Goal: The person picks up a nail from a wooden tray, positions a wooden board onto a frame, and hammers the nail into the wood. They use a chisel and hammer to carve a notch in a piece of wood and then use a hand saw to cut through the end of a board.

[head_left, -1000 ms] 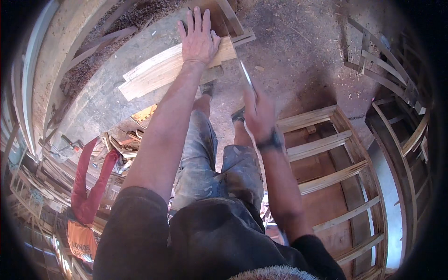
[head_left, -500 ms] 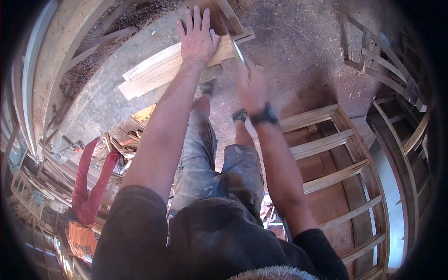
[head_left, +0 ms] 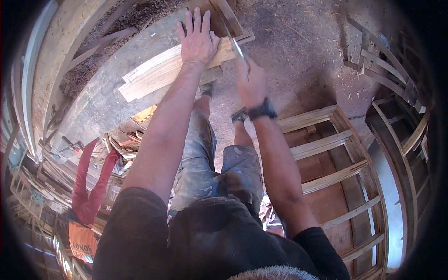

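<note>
My left hand (head_left: 199, 44) lies flat with its fingers spread on a small stack of pale boards (head_left: 156, 74), pressing them against a grey worktop (head_left: 100, 95). My right hand (head_left: 252, 86), with a dark watch at the wrist, is closed around the handle of a handsaw (head_left: 237, 48). Seen almost edge-on, the saw's shiny blade crosses the boards near their right end, just right of my left hand. The fingers hide most of the handle, and I cannot make out the teeth.
Right of my legs stands a slatted wooden frame (head_left: 343, 177). More wooden frames (head_left: 382, 60) lie at the far right. Long curved timbers (head_left: 56, 65) line the left. A person in red trousers (head_left: 88, 186) and an orange top is at the lower left, near scrap wood.
My right hand has moved slightly forward with the saw, away from my body. My left hand and the boards stay almost in place.
</note>
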A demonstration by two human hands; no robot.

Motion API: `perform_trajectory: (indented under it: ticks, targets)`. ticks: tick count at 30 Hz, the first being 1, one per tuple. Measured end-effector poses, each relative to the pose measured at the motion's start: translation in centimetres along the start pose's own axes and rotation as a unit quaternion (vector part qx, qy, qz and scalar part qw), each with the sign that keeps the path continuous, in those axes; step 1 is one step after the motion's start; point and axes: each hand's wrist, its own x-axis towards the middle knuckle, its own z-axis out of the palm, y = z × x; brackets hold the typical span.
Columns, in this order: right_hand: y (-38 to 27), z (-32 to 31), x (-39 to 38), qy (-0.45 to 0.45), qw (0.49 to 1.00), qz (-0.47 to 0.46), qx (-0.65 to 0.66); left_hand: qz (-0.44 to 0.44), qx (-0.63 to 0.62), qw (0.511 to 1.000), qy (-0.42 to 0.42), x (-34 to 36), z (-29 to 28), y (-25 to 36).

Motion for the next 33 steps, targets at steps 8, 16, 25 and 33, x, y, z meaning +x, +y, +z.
perform_trajectory:
  ticks: [8, 16, 25, 33]
  targets:
    - [-3.0, -7.1, -13.5, -0.056, 0.994, 0.077, 0.053, -0.011, 0.014, 1.0, -0.005, -1.0, -0.1, -1.7]
    - [-1.4, 0.2, 1.0, -0.001, 1.0, -0.023, -0.012, 0.008, -0.008, 1.0, 0.024, -0.5, 0.5, -1.2]
    - [-1.7, -5.7, -14.7, -0.002, 0.997, 0.043, 0.058, 0.007, 0.019, 1.0, -0.004, -1.0, 0.0, -1.4]
    - [-0.9, 0.3, -1.7, 0.008, 1.0, -0.004, -0.001, 0.024, -0.008, 0.999, 0.021, -0.9, 0.3, -1.1]
